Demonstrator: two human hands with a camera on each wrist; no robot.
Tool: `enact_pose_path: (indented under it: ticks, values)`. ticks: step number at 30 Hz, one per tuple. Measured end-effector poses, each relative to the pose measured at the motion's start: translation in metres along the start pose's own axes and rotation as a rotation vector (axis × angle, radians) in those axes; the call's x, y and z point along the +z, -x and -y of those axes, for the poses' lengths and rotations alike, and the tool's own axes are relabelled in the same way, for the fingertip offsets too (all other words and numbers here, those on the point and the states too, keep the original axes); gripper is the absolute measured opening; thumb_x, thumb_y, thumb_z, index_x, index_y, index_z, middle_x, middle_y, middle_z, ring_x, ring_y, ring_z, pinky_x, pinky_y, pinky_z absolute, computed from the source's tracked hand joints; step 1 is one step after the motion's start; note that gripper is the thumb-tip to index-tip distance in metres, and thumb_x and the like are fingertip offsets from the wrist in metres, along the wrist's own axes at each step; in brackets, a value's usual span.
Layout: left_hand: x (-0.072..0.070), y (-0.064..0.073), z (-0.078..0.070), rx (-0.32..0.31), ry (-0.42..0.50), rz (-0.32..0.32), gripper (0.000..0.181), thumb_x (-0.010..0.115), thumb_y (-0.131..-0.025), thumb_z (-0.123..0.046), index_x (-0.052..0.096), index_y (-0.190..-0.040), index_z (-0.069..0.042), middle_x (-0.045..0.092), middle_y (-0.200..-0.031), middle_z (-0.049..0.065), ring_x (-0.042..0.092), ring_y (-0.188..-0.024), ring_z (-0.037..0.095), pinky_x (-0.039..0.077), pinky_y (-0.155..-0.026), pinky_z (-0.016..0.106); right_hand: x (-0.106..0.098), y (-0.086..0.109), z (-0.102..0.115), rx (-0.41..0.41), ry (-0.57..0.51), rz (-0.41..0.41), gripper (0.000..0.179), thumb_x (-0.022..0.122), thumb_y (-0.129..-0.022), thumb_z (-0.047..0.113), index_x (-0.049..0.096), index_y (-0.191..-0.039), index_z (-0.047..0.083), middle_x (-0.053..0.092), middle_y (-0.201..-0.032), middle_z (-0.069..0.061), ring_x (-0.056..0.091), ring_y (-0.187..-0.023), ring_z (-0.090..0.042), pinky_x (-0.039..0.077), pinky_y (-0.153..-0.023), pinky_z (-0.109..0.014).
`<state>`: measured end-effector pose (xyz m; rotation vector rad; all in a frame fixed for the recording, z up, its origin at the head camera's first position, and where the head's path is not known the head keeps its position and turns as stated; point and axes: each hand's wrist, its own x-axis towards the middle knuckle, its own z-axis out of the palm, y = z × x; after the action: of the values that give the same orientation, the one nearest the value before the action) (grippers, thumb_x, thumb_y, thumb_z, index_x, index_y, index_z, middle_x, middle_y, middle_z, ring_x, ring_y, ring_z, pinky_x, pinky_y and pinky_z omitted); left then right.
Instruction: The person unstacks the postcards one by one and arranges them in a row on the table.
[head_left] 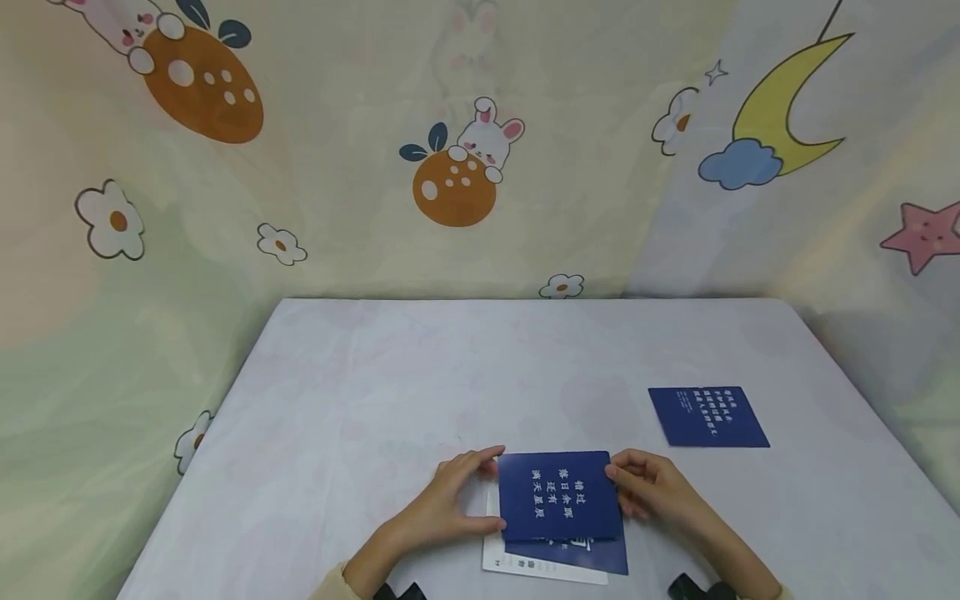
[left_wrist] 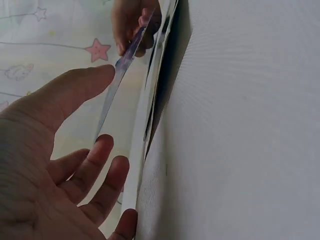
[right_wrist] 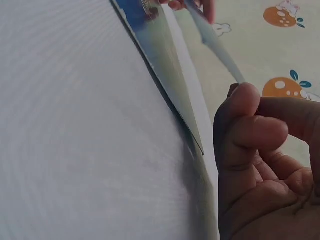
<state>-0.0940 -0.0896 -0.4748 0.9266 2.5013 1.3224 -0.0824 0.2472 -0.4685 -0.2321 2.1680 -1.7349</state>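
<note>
A blue card with white characters is held tilted over a small pile in the head view. My right hand pinches its right edge, the thumb on top and curled fingers beneath. At its left edge is my left hand, thumb and index finger spread along that side with their tips right at the card. Seen from the left wrist, the other left fingers are loosely extended below the card. Under it lie a second blue card and a white sheet with print, both partly hidden.
Another blue card with white writing lies flat farther back on the right. The table has a white cover, and a printed cloth with rabbits, flowers and a moon hangs behind it. Dark wrist devices show at the bottom edge.
</note>
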Motion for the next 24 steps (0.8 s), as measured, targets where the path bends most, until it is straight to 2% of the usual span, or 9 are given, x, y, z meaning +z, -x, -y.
enact_pose_path:
  ticks: [3, 6, 9, 13, 19, 24]
  values:
    - [0.002, -0.003, 0.0, -0.009, 0.028, -0.014, 0.081, 0.083, -0.077, -0.028, 0.043, -0.146, -0.01, 0.058, -0.112, -0.011, 0.056, -0.103, 0.008, 0.036, -0.103, 0.04, 0.0, -0.001, 0.002, -0.023, -0.032, 0.009, 0.028, 0.053, -0.1, 0.013, 0.053, -0.104, -0.015, 0.06, -0.066, -0.003, 0.047, -0.047, -0.004, 0.042, -0.042, -0.02]
    - [0.003, -0.007, 0.0, -0.001, 0.073, -0.018, 0.08, 0.083, -0.077, -0.019, 0.043, -0.145, -0.006, 0.06, -0.11, -0.007, 0.058, -0.098, 0.009, 0.04, -0.101, 0.033, -0.001, -0.001, 0.003, -0.006, -0.04, -0.03, 0.028, 0.055, -0.1, 0.013, 0.054, -0.106, -0.014, 0.061, -0.07, -0.003, 0.047, -0.047, -0.004, 0.042, -0.042, -0.02]
    - [0.004, -0.009, -0.002, 0.021, 0.104, -0.004, 0.083, 0.085, -0.074, -0.017, 0.043, -0.144, -0.003, 0.061, -0.109, -0.005, 0.059, -0.097, 0.011, 0.04, -0.101, 0.03, -0.002, 0.0, 0.005, 0.013, -0.047, -0.073, 0.03, 0.054, -0.1, 0.014, 0.053, -0.109, -0.015, 0.059, -0.071, -0.001, 0.047, -0.046, -0.005, 0.043, -0.039, -0.022]
    - [0.005, -0.011, -0.006, 0.036, 0.115, 0.014, 0.091, 0.088, -0.071, -0.024, 0.041, -0.146, -0.003, 0.059, -0.11, -0.004, 0.058, -0.099, 0.013, 0.039, -0.102, 0.032, -0.004, 0.0, 0.007, 0.019, -0.066, -0.09, 0.032, 0.052, -0.102, 0.015, 0.051, -0.112, -0.015, 0.057, -0.072, 0.002, 0.048, -0.044, -0.006, 0.044, -0.036, -0.026]
    - [0.007, -0.014, -0.009, 0.034, 0.059, 0.003, 0.098, 0.089, -0.068, -0.035, 0.04, -0.147, -0.006, 0.054, -0.113, -0.007, 0.053, -0.106, 0.014, 0.034, -0.101, 0.042, -0.004, -0.002, 0.009, 0.022, -0.072, -0.119, 0.035, 0.052, -0.102, 0.018, 0.05, -0.116, -0.014, 0.053, -0.067, 0.003, 0.05, -0.042, -0.008, 0.045, -0.039, -0.027]
    - [0.009, -0.017, -0.007, 0.006, 0.042, 0.015, 0.101, 0.088, -0.068, -0.036, 0.036, -0.149, -0.007, 0.05, -0.116, -0.008, 0.049, -0.109, 0.014, 0.032, -0.103, 0.042, -0.002, -0.003, 0.012, 0.046, -0.076, -0.162, 0.04, 0.053, -0.102, 0.019, 0.048, -0.124, -0.014, 0.054, -0.071, -0.001, 0.048, -0.044, -0.009, 0.044, -0.039, -0.025]
